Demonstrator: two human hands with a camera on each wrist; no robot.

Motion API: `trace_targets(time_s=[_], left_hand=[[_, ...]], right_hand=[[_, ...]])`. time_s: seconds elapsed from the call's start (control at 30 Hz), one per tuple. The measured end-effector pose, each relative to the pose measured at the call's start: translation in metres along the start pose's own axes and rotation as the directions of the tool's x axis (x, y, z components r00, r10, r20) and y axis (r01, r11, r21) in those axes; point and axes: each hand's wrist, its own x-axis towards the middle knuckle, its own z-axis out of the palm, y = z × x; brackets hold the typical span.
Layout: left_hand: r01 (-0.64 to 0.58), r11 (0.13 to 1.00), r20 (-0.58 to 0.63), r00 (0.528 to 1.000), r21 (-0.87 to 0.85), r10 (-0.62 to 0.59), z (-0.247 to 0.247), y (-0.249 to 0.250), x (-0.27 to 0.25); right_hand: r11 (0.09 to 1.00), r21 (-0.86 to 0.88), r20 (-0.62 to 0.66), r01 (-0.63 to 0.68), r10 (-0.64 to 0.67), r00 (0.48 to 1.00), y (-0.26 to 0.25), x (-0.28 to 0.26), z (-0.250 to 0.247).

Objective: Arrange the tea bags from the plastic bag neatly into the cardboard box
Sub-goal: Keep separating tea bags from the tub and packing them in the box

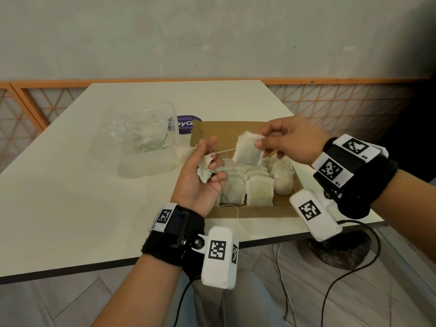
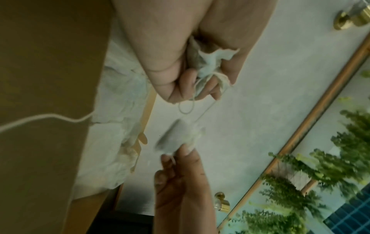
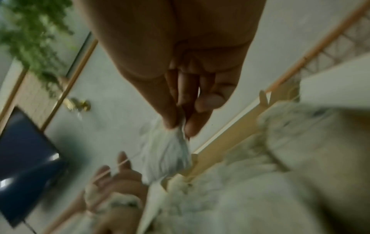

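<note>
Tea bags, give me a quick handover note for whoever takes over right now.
Right hand pinches one tea bag above the cardboard box.
Left hand grips a second tea bag; a string runs taut between the two bags, seemingly tangled.
Done: several bags stand packed in the box.
Left: free the string, place both bags, then check the plastic bag in the clear tub; its contents cannot be made out.

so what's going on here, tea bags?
A person is packing tea bags into the cardboard box on the table. The right hand pinches one tea bag above the box. Its string runs across to the left hand, which grips a crumpled tea bag. Several packed tea bags already stand in the box. The plastic bag sits in a clear tub to the left.
</note>
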Motion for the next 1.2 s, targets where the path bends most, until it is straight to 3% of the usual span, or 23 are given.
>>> trace_targets(time_s=[0.07,0.17,0.43,0.6,0.7,0.77,1.03,1.2], left_hand=[[-0.014,0.998,0.016,1.0,-0.057,0.015,-0.002,0.001,0.0],[-0.008,0.998,0.02,1.0,-0.063,0.01,-0.001,0.0,-0.001],[-0.018,0.999,-0.009,1.0,-0.051,0.017,0.001,0.0,-0.003],[0.008,0.999,-0.045,0.999,-0.036,-0.01,0.002,0.002,-0.004],[0.046,0.998,-0.08,0.996,-0.042,-0.049,0.002,0.003,-0.003],[0.07,0.995,-0.094,0.993,-0.068,-0.076,0.003,0.003,-0.001],[0.11,0.989,-0.074,0.99,-0.095,-0.117,0.004,0.002,0.001],[0.074,0.997,-0.104,0.992,0.037,-0.07,0.001,-0.001,0.003]], right_hand=[[0.993,-0.112,0.142,-0.027,0.043,0.989,0.008,-0.006,-0.003],[0.987,-0.137,0.272,-0.087,0.122,0.954,0.018,-0.014,-0.001],[0.98,-0.09,0.332,-0.177,0.197,0.923,0.022,-0.011,0.043],[0.969,-0.215,0.287,-0.118,0.179,0.941,0.015,-0.01,0.046],[0.977,-0.213,0.077,0.011,0.005,0.997,0.003,-0.011,0.033],[0.98,-0.179,-0.01,0.088,-0.091,0.996,-0.007,-0.014,0.031],[0.966,-0.247,0.077,0.079,-0.062,0.995,-0.014,-0.015,0.06],[0.941,-0.329,0.073,0.081,-0.061,0.995,-0.007,-0.012,0.064]])
